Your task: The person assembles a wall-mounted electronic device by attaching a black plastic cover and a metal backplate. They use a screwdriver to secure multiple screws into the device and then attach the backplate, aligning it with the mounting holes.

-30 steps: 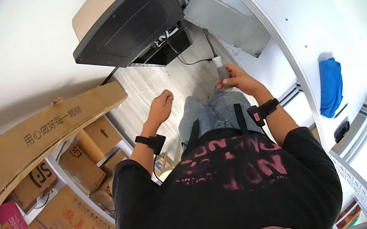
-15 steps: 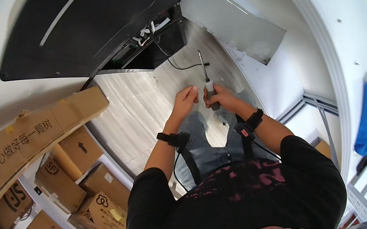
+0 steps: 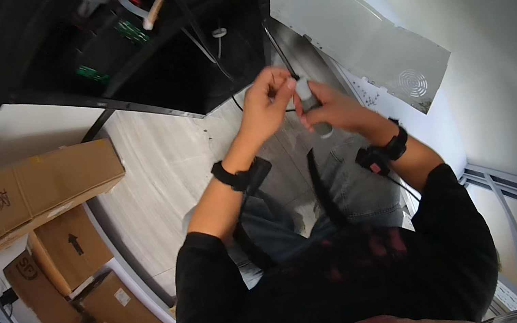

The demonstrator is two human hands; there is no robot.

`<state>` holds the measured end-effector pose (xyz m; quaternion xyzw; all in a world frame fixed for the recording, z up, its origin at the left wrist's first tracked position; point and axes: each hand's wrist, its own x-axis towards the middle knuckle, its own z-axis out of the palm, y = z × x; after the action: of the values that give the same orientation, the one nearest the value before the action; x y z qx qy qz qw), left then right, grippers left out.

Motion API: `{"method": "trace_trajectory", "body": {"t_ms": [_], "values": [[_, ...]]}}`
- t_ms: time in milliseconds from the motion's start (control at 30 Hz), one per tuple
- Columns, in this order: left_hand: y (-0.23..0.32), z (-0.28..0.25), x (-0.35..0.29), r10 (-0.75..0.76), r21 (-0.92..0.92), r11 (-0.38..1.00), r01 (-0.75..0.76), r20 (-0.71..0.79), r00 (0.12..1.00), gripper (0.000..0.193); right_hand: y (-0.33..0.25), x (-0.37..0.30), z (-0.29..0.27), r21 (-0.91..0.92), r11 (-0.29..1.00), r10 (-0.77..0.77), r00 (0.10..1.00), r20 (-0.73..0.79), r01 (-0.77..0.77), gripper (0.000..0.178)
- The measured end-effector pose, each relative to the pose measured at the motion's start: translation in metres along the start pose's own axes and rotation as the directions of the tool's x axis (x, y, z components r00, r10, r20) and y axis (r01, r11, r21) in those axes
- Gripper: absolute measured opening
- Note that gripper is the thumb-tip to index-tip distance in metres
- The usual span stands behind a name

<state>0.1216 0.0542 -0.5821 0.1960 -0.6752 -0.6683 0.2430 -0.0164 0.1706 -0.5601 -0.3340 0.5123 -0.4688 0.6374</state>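
Note:
A screwdriver with a grey handle is in my right hand, whose fingers wrap round the grip. Its long metal shaft points up and away, the tip end lying by the edge of a black metal cabinet. My left hand is closed in a pinch right beside the top of the handle; whatever lies between its fingertips is hidden. Inside the open cabinet I see green parts, a white connector on wires and dark cables. Whether the tip touches the cabinet, I cannot tell.
A grey metal panel with a round vent lies on a white surface to the right, several small screws beside it. Cardboard boxes fill a shelf at the left, with a long carton above. Pale wood-look floor lies between.
Both hands and the screwdriver have moved forward, toward the cabinet. My left hand has come up against the screwdriver's neck. The view has shifted, and more of the cabinet's inside shows.

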Motion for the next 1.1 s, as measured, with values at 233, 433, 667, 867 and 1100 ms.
{"method": "trace_trajectory", "body": {"t_ms": [233,433,667,867,1100], "values": [[-0.013,0.036,0.031,-0.033,-0.044,0.998,0.035,0.051,0.998,0.02,-0.013,-0.018,-0.037,-0.038,0.999,0.009,0.972,-0.237,-0.018,0.022],[-0.002,0.087,0.066,-0.03,0.002,0.999,0.033,0.513,0.858,0.034,0.01,-0.093,-0.094,-0.2,0.972,-0.217,0.797,-0.563,0.124,0.018],[-0.068,0.16,0.073,-0.283,0.158,0.955,0.252,0.743,0.607,0.033,0.082,-0.243,-0.145,-0.061,0.988,-0.091,0.213,-0.973,0.145,0.012],[-0.167,0.255,0.035,-0.209,0.076,0.911,0.406,0.932,0.295,0.041,0.217,-0.274,-0.176,0.276,0.959,0.274,-0.038,-0.961,-0.07,0.026],[-0.227,0.28,-0.01,-0.32,0.234,0.917,0.324,0.916,0.241,0.047,0.33,-0.265,-0.19,0.336,0.836,0.212,-0.31,-0.927,-0.434,0.031]]}}
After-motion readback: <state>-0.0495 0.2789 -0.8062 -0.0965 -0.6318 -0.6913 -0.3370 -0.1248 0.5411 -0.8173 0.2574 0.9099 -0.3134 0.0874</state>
